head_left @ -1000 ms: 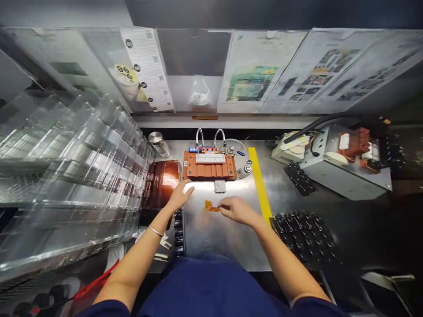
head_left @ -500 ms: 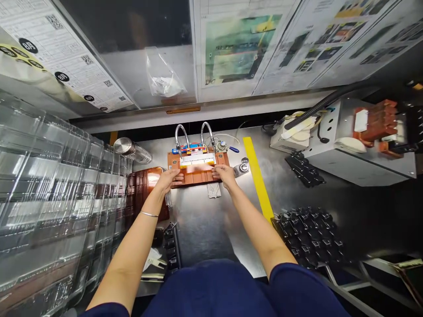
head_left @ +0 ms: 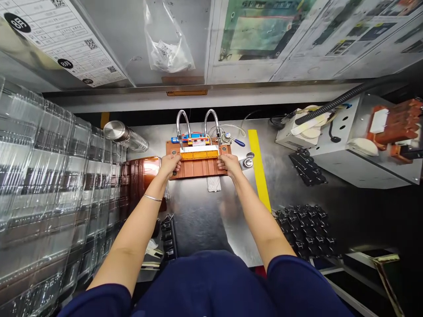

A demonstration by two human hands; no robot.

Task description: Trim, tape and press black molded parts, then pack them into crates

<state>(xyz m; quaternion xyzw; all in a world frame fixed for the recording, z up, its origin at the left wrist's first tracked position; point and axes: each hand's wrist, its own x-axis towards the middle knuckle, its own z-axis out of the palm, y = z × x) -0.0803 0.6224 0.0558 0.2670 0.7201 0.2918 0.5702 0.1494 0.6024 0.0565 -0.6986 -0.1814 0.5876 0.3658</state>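
Note:
A thin orange strip (head_left: 199,155) with rows of small dark marks lies level across a reddish-brown fixture block (head_left: 198,170). My left hand (head_left: 170,164) pinches the strip's left end, fingers closed. At its other end, the fingers of my right hand (head_left: 230,164) are closed on it too. Just behind the strip runs a white bar (head_left: 198,149). Two bendable metal hoses (head_left: 211,115) arch over the back of the fixture, where blue parts (head_left: 180,139) and wiring sit. Whether the strip touches the block is hard to tell.
To the left stand clear plastic trays (head_left: 59,185), a steel-capped bottle (head_left: 127,136) and an amber tray (head_left: 142,176). A small metal dispenser (head_left: 247,162) and yellow tape (head_left: 259,171) are on the right, with black trays (head_left: 306,229) and a grey machine box (head_left: 360,149) beyond.
The strip, blurred and pale before, now shows its orange face against the white bar. Both hands moved slightly up with it. The whole view has shifted a little.

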